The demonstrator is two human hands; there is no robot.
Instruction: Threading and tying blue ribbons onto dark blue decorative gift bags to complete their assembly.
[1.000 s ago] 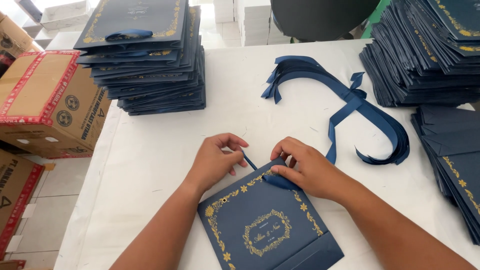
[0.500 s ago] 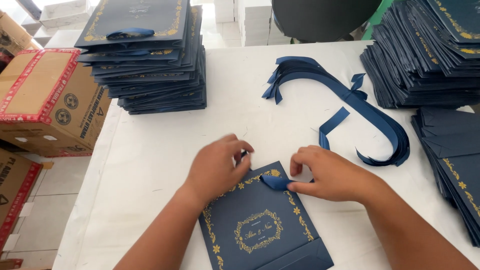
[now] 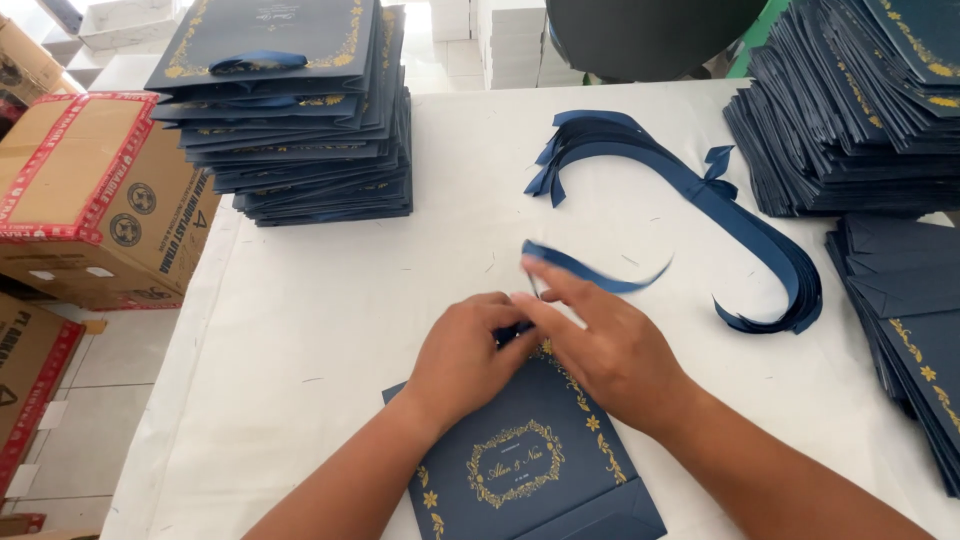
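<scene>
Both hands, left hand (image 3: 465, 355) and right hand (image 3: 605, 345), are pinching together on a blue ribbon (image 3: 590, 270) at the near paper bag (image 3: 530, 465); that loose blurry tail could be slipping out, or the bag sliding on the bench (image 3: 330, 300).

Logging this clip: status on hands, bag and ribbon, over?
Left hand and right hand together at top edge of navy paper bag, pinching blue ribbon strip. Bag flat on white table. Nothing in the way.

A navy paper bag (image 3: 530, 465) with gold floral border, navy ribbon (image 3: 590, 268), white table (image 3: 330, 300).
</scene>
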